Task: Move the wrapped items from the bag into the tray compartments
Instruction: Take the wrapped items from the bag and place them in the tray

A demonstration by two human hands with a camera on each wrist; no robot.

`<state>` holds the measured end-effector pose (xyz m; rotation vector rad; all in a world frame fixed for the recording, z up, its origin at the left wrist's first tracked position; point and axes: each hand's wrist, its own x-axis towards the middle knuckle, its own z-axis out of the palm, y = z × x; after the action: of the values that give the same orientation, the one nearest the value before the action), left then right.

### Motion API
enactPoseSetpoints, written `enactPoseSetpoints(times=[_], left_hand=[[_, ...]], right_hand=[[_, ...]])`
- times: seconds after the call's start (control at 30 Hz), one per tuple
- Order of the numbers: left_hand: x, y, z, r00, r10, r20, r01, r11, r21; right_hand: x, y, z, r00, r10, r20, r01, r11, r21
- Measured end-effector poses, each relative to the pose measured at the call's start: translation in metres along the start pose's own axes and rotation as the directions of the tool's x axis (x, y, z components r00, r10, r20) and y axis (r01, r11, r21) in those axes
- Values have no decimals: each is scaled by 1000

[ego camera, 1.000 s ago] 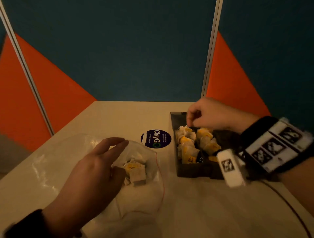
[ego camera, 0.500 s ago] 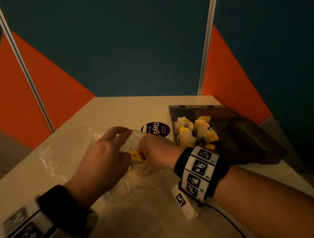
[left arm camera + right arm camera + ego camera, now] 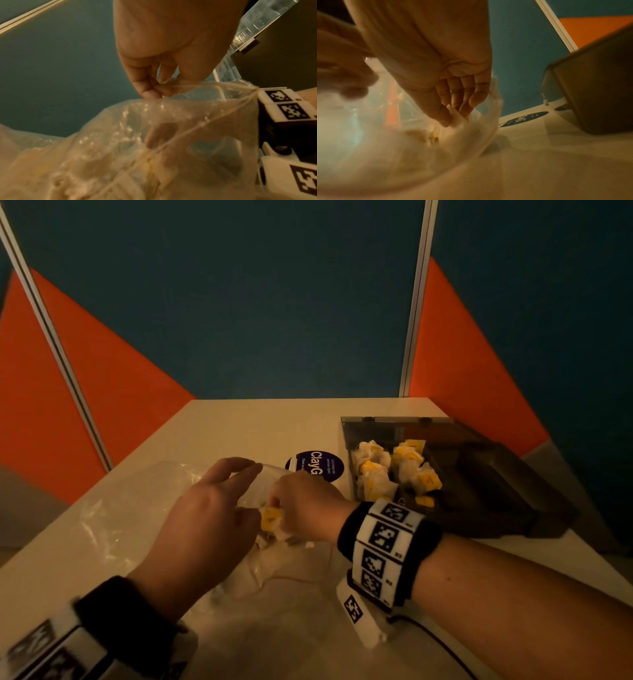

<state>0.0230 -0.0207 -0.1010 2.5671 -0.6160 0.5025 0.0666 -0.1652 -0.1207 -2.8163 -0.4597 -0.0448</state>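
Observation:
A clear plastic bag [image 3: 123,515] lies on the table at the left. My left hand [image 3: 205,518] pinches the bag's rim [image 3: 173,86] between thumb and fingertips, holding its mouth up. My right hand [image 3: 301,505] is inside the bag mouth, and its thumb and fingers [image 3: 453,113] pinch a white and yellow wrapped item [image 3: 270,520]. More wrapped items lie blurred in the bag [image 3: 120,169]. The dark tray [image 3: 486,494] stands at the right, with several wrapped items [image 3: 394,470] in its left compartments.
A round purple sticker [image 3: 315,465] lies on the table between bag and tray. The tray's hinged lid [image 3: 394,426] stands open behind it. Blue and orange partition walls close off the table's far side. A cable [image 3: 442,645] runs from my right wrist.
My right hand left the tray, crossed to the bag and took hold of a wrapped item inside it. My left hand keeps holding the bag's mouth open.

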Motion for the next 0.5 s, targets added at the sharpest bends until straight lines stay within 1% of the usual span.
enactPoseSetpoints(times=[0.07,0.13,0.23,0.37,0.5], left_hand=[[1,1,0,1000,-2,0,2,1000,5],[1,1,0,1000,-7,6,7,1000,3],[1,0,-1,1000,2,14,-2,1000,16],[1,0,-1,1000,-5,25,5,1000,22],[1,2,-1,999,-27,33,26,999,32]], right_hand=[[1,1,2,999,-8,-31,8,1000,13],[-3,2,-1,998,-33,-58,36,997,67],[-12,5,-9,996,-61,-64,71,983,170],[-10,9,-9,999,-18,-32,25,977,210],[-1,11,2,998,38,-59,-23,973,228]])
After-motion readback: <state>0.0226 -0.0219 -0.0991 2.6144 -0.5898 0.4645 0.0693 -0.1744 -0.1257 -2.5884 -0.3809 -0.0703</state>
